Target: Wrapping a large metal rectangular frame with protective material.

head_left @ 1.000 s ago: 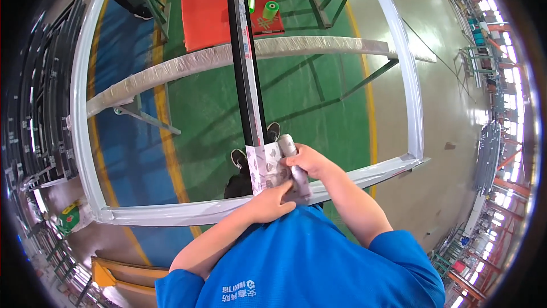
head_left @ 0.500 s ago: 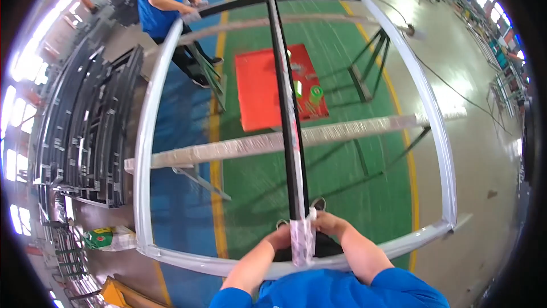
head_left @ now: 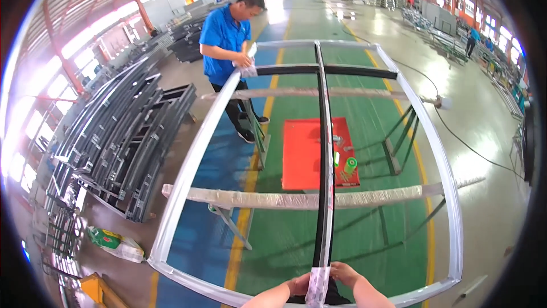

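A large frame (head_left: pixel 196 157) wrapped in whitish film lies across the supports in front of me. Down its middle runs a black bar (head_left: pixel 325 154), whose near end is covered by a sleeve of clear plastic film (head_left: pixel 318 288). My left hand (head_left: pixel 298 284) grips this film from the left, its fingertips tucked behind the bar. On the other side, my right hand (head_left: pixel 344 274) is closed at the film's upper edge, its fingers curled against the bar. A black crossbar (head_left: pixel 288 70) meets the middle bar toward the far end.
Two wrapped beams, the nearer one (head_left: pixel 273 200), carry the frame on green stands. Below is a red board (head_left: pixel 302 157) with a green roll (head_left: pixel 350 164) and small parts. A co-worker (head_left: pixel 225 46) handles film at the far-left corner. Black frames (head_left: pixel 122 148) are stacked at left.
My view has tilted up and swung left, so the scene sits lower and further right. Both my hands stay at the wrapped near end of the bar. The co-worker remains at the far-left corner.
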`<state>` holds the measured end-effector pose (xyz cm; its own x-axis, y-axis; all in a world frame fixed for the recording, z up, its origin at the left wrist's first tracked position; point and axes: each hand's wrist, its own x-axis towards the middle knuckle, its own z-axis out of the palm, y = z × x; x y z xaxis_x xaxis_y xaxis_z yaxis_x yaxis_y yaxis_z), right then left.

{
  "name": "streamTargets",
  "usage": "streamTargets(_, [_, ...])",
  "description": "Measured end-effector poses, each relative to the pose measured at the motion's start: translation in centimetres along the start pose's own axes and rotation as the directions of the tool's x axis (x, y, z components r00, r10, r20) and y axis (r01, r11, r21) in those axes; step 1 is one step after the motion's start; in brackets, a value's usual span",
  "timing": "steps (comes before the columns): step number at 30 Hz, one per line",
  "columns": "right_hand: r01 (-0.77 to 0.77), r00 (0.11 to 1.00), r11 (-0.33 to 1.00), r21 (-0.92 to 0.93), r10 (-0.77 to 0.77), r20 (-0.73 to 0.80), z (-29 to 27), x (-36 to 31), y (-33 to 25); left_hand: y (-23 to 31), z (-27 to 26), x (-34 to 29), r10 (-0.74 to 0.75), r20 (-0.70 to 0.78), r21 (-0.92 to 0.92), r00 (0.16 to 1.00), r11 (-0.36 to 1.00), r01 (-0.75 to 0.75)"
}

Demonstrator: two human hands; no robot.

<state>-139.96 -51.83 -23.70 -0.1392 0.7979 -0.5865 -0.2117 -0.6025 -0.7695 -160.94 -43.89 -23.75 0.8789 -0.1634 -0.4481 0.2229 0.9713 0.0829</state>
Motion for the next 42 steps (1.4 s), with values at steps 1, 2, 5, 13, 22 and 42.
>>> streamTargets(1, [-0.138,0.990,0.990,0.034,0.138,-0.019,-0.3,-0.1,-0.3,0.5,1.1,-0.2,-0.010,-0.001,-0.018,1.000,1.000,0.010])
streamTargets(2, [-0.130,0.988,0.982,0.135,0.140,-0.069,-0.3,-0.4,-0.6,1.3,2.4,-0.7,0.023,-0.065,0.009,0.998,1.000,-0.022])
streamTargets(5, [-0.119,0.966,0.971,0.209,0.161,-0.202,0.6,-1.1,-2.1,2.2,7.5,-3.4,-0.063,-0.263,-0.056,0.963,0.997,0.050])
streamTargets(13, [-0.048,0.941,0.968,0.246,0.126,-0.315,3.5,-4.9,-6.1,5.7,8.9,-10.0,0.125,-0.469,0.134,0.874,0.989,-0.069])
streamTargets(22, [0.196,0.776,0.774,-0.602,-0.498,-0.388,9.3,-9.2,-12.9,6.5,9.0,-8.3,0.203,-0.469,-0.021,0.860,0.970,-0.241])
streamTargets(42, [-0.367,0.689,0.782,-0.504,-0.136,-0.712,0.7,-1.1,-5.8,8.9,16.2,1.7,0.996,0.067,0.979,0.059,-0.055,-0.196])
